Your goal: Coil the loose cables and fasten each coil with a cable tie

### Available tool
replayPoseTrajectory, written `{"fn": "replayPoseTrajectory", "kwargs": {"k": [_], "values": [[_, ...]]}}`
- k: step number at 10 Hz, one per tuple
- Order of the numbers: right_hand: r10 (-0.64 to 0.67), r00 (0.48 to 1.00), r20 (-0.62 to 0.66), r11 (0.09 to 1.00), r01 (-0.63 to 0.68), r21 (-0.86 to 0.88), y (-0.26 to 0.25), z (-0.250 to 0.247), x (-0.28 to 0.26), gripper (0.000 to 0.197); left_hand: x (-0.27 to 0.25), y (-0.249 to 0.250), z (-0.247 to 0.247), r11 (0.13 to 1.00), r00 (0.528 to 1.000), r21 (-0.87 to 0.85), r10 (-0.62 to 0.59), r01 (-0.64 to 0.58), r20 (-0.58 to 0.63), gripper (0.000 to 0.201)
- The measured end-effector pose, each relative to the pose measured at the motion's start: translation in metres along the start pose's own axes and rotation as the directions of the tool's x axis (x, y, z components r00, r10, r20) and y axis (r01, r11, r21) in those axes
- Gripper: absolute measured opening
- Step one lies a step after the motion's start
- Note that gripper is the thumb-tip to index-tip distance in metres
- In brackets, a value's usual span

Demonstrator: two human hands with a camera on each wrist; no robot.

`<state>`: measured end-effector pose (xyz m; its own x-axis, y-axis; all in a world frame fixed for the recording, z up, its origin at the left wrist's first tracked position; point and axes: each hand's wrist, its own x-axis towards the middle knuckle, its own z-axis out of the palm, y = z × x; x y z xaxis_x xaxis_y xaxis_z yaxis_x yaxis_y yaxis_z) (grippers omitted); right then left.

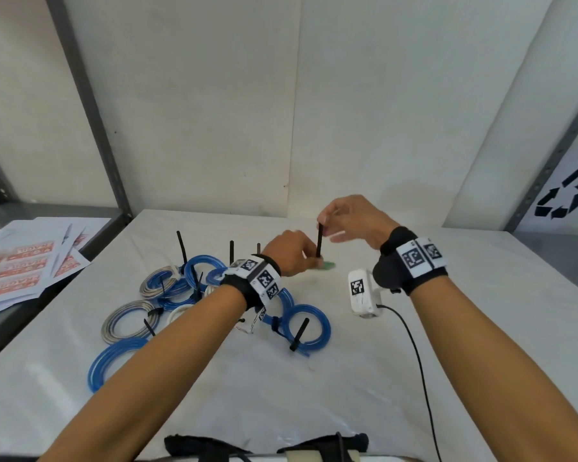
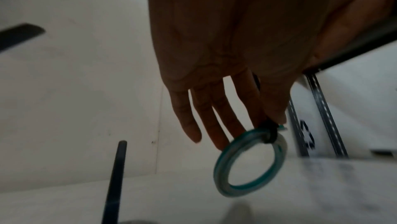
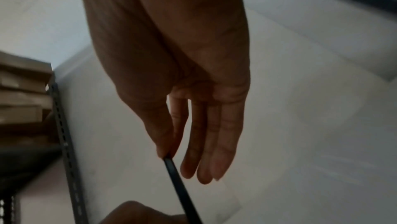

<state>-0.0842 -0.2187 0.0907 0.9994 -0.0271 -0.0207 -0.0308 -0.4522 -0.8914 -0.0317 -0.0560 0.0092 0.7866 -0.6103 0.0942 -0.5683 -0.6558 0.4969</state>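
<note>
The left hand (image 1: 289, 251) pinches a teal coil (image 2: 250, 163); the right hand (image 1: 354, 218) pinches its black tie (image 1: 319, 240) upright. Tied blue coils (image 1: 309, 325) crowd the table (image 1: 314, 388) behind the left wrist.

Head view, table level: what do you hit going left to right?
Printed sheets → grey-and-white coil → pile of tied blue coils → left hand → black cable tie → right hand → recycling sign.
</note>
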Motion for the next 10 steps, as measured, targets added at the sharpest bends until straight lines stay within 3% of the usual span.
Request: {"fn": "replayPoseTrajectory", "kwargs": {"k": [1, 2, 4, 5, 6, 8, 9, 10], "values": [[0.118, 0.987, 0.109, 0.98, -0.098, -0.174, 0.024, 0.006, -0.006, 0.007, 0.001, 0.002, 0.023, 0.987, 0.99, 0.14, -0.093, 0.079, 0.102, 0.031], [0.166, 0.971, 0.174, 0.963, -0.122, -0.242, 0.036, 0.008, -0.006, 0.006, 0.0, 0.002, 0.034, 0.975, 0.983, 0.197, -0.128, 0.1, 0.135, 0.027], [0.212, 0.935, 0.284, 0.901, -0.075, -0.427, 0.049, 0.018, -0.001, 0.011, -0.007, 0.002, 0.046, 0.959, 0.964, 0.277, -0.129, 0.061, 0.233, 0.027], [0.203, 0.948, 0.244, 0.896, -0.08, -0.436, 0.052, 0.021, 0.004, 0.01, -0.002, -0.002, 0.039, 0.976, 0.958, 0.215, -0.095, 0.037, 0.271, 0.027], [0.176, 0.967, 0.185, 0.873, -0.067, -0.483, 0.051, 0.024, 0.006, 0.017, -0.002, -0.004, 0.031, 0.983, 0.969, 0.176, -0.082, 0.04, 0.232, 0.036], [0.163, 0.977, 0.135, 0.831, -0.062, -0.552, 0.056, 0.031, 0.004, 0.029, -0.002, -0.007, 0.023, 0.988, 0.989, 0.146, -0.073, 0.054, 0.127, 0.031], [0.071, 0.995, 0.068, 0.841, -0.024, -0.54, 0.049, 0.02, -0.005, 0.028, 0.002, -0.014, 0.022, 0.987, 0.992, 0.143, -0.088, 0.074, 0.094, 0.032], [-0.059, 0.996, -0.06, 0.922, 0.032, -0.386, 0.036, 0.001, -0.017, 0.024, 0.006, -0.019, 0.021, 0.978, 0.989, 0.168, -0.136, 0.126, 0.049, 0.034]]}}
